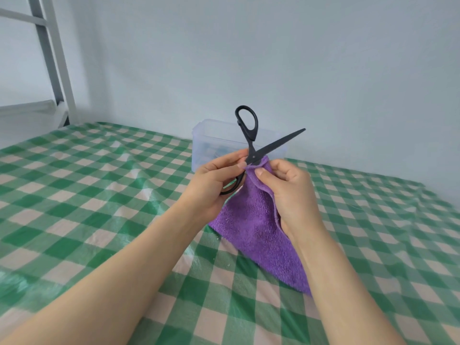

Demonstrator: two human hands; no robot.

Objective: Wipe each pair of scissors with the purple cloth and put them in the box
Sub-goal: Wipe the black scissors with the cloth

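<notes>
**Matt, fluffy, glossy**

The scissors [253, 156] look matt black, blades and handles alike. The purple cloth [254, 225] is fluffy towelling pile. The box [214, 138] is smooth, translucent plastic. The checked cover [99, 195] is creased, with a glossy sheen.

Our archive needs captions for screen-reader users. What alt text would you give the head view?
A person's left hand holds open black scissors in the air while the right hand pinches a purple cloth against them near the pivot. Behind stands a clear plastic box on a green checked tablecloth.
</notes>
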